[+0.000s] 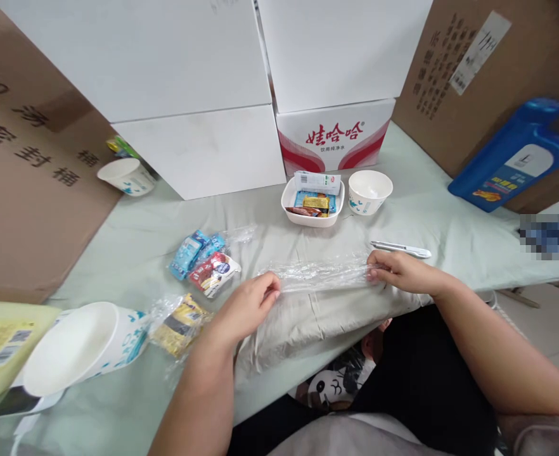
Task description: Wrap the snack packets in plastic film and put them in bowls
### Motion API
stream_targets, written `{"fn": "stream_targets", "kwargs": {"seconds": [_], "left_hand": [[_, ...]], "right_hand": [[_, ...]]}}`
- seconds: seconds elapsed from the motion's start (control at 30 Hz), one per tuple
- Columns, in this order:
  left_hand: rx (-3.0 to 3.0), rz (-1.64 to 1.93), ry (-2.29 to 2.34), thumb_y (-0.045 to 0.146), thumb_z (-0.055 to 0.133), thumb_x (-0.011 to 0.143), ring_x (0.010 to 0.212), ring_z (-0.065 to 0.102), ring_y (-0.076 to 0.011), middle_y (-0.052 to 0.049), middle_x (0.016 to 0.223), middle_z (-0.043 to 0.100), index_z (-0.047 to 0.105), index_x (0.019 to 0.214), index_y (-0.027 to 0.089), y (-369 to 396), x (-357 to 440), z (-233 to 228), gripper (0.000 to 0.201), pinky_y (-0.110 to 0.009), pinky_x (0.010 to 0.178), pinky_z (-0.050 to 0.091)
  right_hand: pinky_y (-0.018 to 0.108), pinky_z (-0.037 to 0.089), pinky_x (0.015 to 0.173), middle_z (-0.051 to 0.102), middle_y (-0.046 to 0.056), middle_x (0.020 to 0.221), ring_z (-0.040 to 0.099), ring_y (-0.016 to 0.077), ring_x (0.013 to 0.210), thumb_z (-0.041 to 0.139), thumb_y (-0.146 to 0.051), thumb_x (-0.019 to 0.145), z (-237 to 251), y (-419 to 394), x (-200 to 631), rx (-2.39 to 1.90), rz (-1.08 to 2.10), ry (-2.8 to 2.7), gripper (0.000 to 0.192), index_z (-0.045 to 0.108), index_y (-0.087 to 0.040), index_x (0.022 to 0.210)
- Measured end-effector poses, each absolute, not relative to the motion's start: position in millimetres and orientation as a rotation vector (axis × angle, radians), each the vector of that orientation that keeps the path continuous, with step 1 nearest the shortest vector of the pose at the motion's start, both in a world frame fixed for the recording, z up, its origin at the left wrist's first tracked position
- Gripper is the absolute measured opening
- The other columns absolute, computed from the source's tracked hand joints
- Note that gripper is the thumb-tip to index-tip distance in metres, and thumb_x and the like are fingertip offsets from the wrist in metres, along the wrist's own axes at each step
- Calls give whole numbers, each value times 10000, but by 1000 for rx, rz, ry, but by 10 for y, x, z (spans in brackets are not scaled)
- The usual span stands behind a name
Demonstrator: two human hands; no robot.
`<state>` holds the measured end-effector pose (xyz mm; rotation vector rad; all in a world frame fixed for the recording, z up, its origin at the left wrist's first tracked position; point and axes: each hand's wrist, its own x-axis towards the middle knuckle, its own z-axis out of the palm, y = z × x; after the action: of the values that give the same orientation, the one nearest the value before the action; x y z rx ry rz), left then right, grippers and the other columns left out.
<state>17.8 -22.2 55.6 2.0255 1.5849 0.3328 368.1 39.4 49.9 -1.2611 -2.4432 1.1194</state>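
Nearest the wearer: lap in dark clothing, panda-print fabric (336, 383) at the desk edge. Both forearms reach onto the desk (132, 253), covered in pale green cloth. Left hand (248, 304) and right hand (398, 271) each pinch one end of a strip of clear plastic wrap (324, 275), stretched flat between them along the front edge; each grip is closed on the film, fingertips pressed down. Just beyond the right hand lies a white utility knife (400, 249), apart from the fingers. Near left: stack of paper bowls (77, 348) on its side, a yellow snack packet in clear wrap (179, 323) beside it. Further left-centre: blue sachets (191, 252) and a red-and-white packet (213, 272), touching, with loose film around them. Mid-desk: white square dish (286, 204) holding small packets, an upright paper bowl (369, 190) just right of it. Far left: another paper bowl (127, 175). Behind: white boxes (198, 145), a red-printed carton (334, 136), brown cartons (27, 164), blue jug (510, 158) at right.
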Motion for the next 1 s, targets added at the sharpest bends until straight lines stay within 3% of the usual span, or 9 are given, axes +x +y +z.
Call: {"fn": "stream_targets", "kwargs": {"seconds": [0.1,0.3,0.47,0.63,0.77,0.83,0.93,1.0], "left_hand": [[1947,401,1790,240,456,860,759,638,-181,3,775,665,549,901,225,-138,154,448,103,-279,704,436],[1924,363,2183,301,467,922,740,660,-196,-26,806,705,592,956,219,-14,298,290,153,-272,662,405],[2016,198,2261,295,452,944,804,663,-221,-62,881,712,611,974,206,1,395,228,185,-280,644,390],[2090,295,2222,284,481,919,787,645,-226,-67,869,688,608,933,200,-13,374,177,153,-291,651,418],[2178,806,2273,280,519,895,963,608,-274,-126,992,638,595,991,173,-80,374,202,162,-365,820,459],[2245,1021,2184,272,502,908,984,594,-258,-117,984,621,598,989,181,-123,416,220,155,-372,879,454],[2444,859,1827,251,488,920,956,592,-217,-82,984,630,623,1015,204,-151,495,212,172,-338,880,469],[2489,622,1776,277,521,908,977,573,-238,-92,1042,627,641,1072,202,-137,511,185,217,-361,873,480]], "right_hand": [[283,439,649,677,4,724,629,174,683,448,-358,923,430,429,3637,-1430,1153,-2274,166,533,-219,889],[264,395,656,670,7,717,611,169,700,433,-272,914,358,428,3496,-1721,755,-2284,166,571,-216,842],[288,361,631,700,54,807,629,213,752,448,-301,916,341,386,3372,-1969,424,-2321,188,612,-211,898],[330,390,625,690,111,886,632,261,772,445,-364,924,321,389,3389,-2108,189,-2297,248,615,-188,969],[415,441,790,642,156,974,577,309,928,482,-314,915,348,356,3423,-1711,9,-2341,236,640,-165,1005],[432,434,861,629,150,979,545,299,955,473,-306,930,351,320,3379,-1390,81,-2438,242,655,-173,1016],[424,438,887,609,138,1034,525,275,966,476,-326,943,317,285,3285,-1121,274,-2614,284,652,-184,1114],[434,438,901,592,144,1066,520,278,982,520,-360,924,285,300,3275,-1130,314,-2689,335,638,-180,1182]]}}
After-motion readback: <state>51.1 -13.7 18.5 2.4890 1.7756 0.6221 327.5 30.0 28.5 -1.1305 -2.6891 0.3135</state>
